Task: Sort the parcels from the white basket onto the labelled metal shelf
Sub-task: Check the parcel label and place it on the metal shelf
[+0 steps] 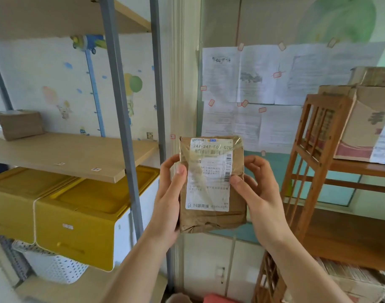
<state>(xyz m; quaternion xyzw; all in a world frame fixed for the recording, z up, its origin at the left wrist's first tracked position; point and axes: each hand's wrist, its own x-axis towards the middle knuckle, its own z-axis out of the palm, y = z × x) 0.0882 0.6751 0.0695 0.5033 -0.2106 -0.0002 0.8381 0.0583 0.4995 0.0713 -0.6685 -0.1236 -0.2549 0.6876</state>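
A brown paper parcel (211,219) with a white shipping label is held upright in front of me, label facing the camera. My left hand (168,193) grips its left edge and my right hand (257,189) grips its right edge. The metal shelf (73,154) with grey posts and wooden boards stands to the left; small labels are stuck along the middle board's front edge. One brown parcel (16,124) lies at the far left of that board. A white perforated basket (54,265) sits low under the shelf at the left.
Yellow-lidded storage bins (73,217) stand under the middle board. A wooden rack (318,162) on the right carries cardboard boxes (362,123). Papers (259,84) are taped to the glass behind the parcel.
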